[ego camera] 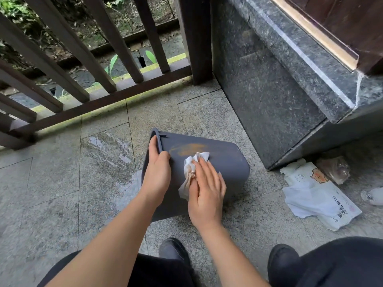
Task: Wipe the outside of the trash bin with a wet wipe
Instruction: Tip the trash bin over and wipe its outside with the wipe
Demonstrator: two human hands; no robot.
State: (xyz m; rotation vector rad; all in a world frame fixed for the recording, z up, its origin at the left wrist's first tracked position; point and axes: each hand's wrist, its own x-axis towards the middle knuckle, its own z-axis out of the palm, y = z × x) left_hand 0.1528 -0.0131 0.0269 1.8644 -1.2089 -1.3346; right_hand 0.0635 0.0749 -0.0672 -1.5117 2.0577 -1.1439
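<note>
A dark grey trash bin (226,162) lies on its side on the stone floor, its open rim pointing left. An orange-brown smear runs across its upper side. My left hand (158,170) grips the rim, thumb over the edge. My right hand (207,189) lies flat on the bin's side and presses a crumpled white wet wipe (191,167) against it. The wipe carries brownish stains and sticks out past my fingertips, just below the smear.
A dark wooden railing (83,83) runs along the back left. A dark stone block (269,100) stands at the right. A wet wipe pack (319,195) and a plastic bag lie on the floor at the right. A wet patch (112,148) marks the tiles left of the bin. My shoes are near the bottom edge.
</note>
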